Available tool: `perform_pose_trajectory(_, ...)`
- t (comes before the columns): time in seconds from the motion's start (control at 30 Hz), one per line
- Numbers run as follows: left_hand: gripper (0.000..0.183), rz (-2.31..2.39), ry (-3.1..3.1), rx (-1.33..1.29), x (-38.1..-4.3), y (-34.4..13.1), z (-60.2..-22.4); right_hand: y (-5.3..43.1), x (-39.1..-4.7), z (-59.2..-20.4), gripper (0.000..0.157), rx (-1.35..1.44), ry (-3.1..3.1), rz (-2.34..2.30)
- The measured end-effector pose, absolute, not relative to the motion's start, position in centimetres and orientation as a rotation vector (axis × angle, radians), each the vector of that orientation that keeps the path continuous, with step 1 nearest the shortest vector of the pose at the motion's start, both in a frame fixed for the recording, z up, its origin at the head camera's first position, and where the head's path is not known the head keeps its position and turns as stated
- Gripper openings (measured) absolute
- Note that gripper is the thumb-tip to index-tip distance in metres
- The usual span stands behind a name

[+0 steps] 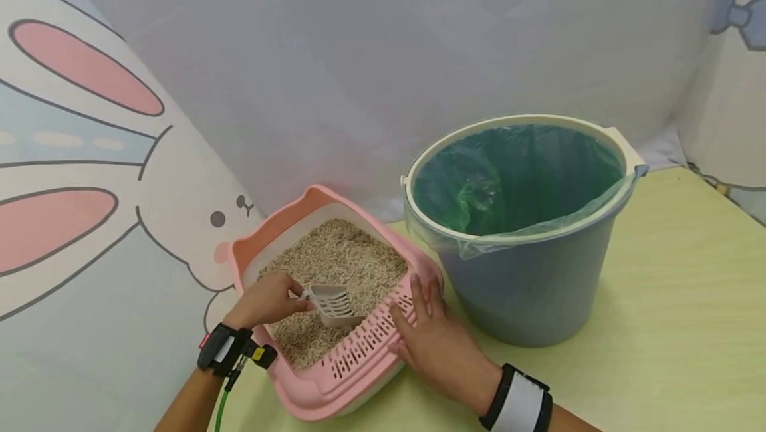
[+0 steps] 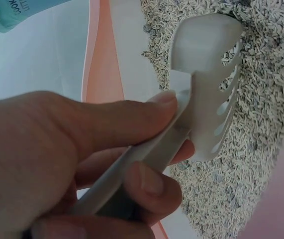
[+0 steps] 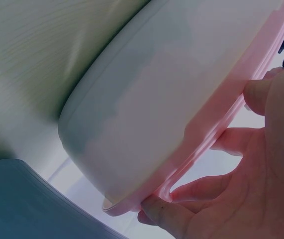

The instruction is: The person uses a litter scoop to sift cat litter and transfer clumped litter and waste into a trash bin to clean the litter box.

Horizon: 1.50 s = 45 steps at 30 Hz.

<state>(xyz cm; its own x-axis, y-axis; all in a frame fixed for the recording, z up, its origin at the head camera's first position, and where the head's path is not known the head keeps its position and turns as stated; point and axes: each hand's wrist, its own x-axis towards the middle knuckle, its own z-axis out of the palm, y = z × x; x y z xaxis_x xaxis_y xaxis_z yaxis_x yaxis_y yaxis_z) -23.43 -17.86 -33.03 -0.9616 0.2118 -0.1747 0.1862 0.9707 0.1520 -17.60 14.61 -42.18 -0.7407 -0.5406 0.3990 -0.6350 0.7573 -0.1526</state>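
Observation:
My left hand [image 1: 272,300] grips the handle of a light grey slotted litter scoop [image 2: 206,64], thumb lying along its top. The scoop's slotted head is over the litter [image 1: 335,249], its edge at the surface beside the perforated ledge. Tan pellet litter fills the pink and white litter box [image 1: 314,395]. My right hand [image 1: 439,345] rests on the box's pink rim [image 3: 216,107] at the corner near the bucket, fingers spread and fairly straight over it. The thumb touches the rim's edge in the right wrist view.
A grey-blue bucket [image 1: 526,292] lined with a green translucent bag [image 1: 538,173] stands right of the litter box on the yellow-green tabletop [image 1: 664,325]. Behind is a pale fabric wall [image 1: 389,53]. To the left stands a rabbit-print panel [image 1: 120,272].

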Motion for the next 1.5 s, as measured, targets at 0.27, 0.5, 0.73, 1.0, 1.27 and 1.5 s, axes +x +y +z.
perform_pose_trajectory(0.27,0.028,0.280,2.935,0.292,-23.7,-17.7,-33.6,14.7,-17.6,-42.2,0.057,0.927,-2.637,0.401)
perform_pose_trajectory(0.5,0.038,0.349,2.960,0.363,-24.4,-17.4,-33.8,14.8,-17.6,-42.1,0.055,0.925,-2.638,0.430)
perform_pose_trajectory(0.73,0.035,0.333,2.958,0.351,-25.0,-16.4,-34.0,14.7,-17.5,-42.0,0.054,0.932,-2.658,0.472)
perform_pose_trajectory(1.0,0.022,0.382,2.964,0.359,-26.0,-15.1,-34.9,14.7,-17.6,-42.1,0.056,0.920,-2.638,0.398)
perform_pose_trajectory(1.27,0.020,0.408,2.981,0.363,-27.3,-13.9,-35.6,14.7,-17.6,-42.1,0.057,0.923,-2.665,0.384)
perform_pose_trajectory(1.5,0.027,0.486,2.958,0.387,-27.9,-13.6,-36.2,14.6,-17.7,-42.1,0.057,0.913,-2.664,0.371)
